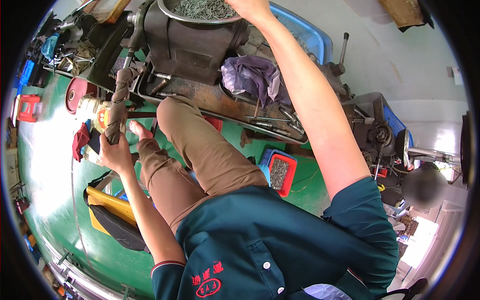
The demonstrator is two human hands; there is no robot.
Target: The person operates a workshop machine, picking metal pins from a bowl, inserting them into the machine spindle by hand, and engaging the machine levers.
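Note:
My left hand [116, 151] is closed round the lower end of a long lever handle [118, 102] wrapped in brown strip. The lever runs up to a dark, heavy machine [187, 55]. On top of the machine stands a round metal bowl [204, 20] filled with many small grey metal pins [202, 8]. My right hand [251, 8] is at the bowl's right rim, with its fingers cut off by the picture's upper edge. Whether it holds a pin cannot be seen.
A crumpled purple-grey rag [251, 77] and metal tools [280, 127] lie on the machine's tray [215, 102]. Behind my right arm is a blue basket [320, 37]. A red bin [281, 175] of small metal parts stands below. Another person [425, 185] is at right.

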